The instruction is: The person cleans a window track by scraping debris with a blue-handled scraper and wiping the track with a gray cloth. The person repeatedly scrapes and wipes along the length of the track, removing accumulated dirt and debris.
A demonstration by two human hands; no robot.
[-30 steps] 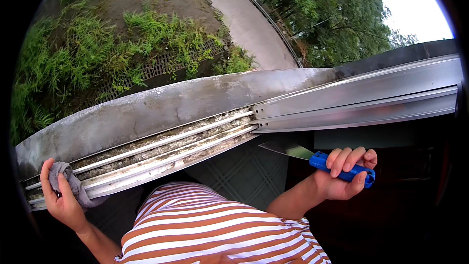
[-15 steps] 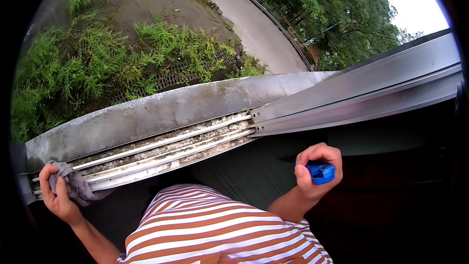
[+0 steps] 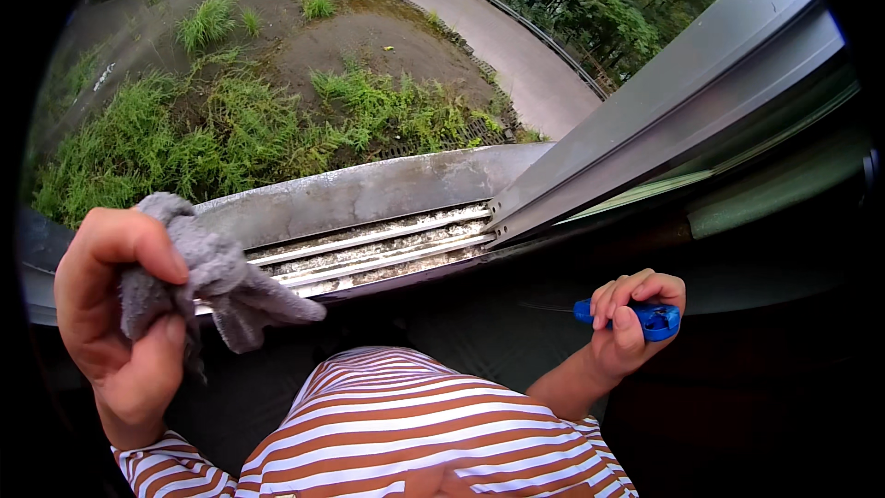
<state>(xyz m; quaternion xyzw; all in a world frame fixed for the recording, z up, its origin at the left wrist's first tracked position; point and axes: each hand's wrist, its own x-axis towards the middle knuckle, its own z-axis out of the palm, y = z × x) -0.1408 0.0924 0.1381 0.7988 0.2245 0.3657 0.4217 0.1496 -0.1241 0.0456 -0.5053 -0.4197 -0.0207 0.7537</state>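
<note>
Bunched in my left hand (image 3: 124,323) is a grey cloth (image 3: 217,263), pinched between thumb and curled fingers. It is lifted up close to the view and hides the left end of the window track (image 3: 387,256), whose pale rails have dirt in the grooves between them. Whether the cloth touches the track cannot be told. At the right, my right hand (image 3: 631,323) is closed around a blue-handled tool (image 3: 660,322). A thin shaft seems to point left from its handle; its tip is too faint to make out.
A grey metal window frame (image 3: 673,92) rises at the track's right end. Beyond the track runs a stained grey ledge (image 3: 369,192). Outside are green plants (image 3: 203,129), bare soil, a paved path (image 3: 516,41) and trees (image 3: 608,0). My striped shirt (image 3: 406,424) is below.
My left hand has lifted the cloth from the track's left end toward the view. My right hand, with the blue-handled tool, appears slightly further right. The view has also shifted.
</note>
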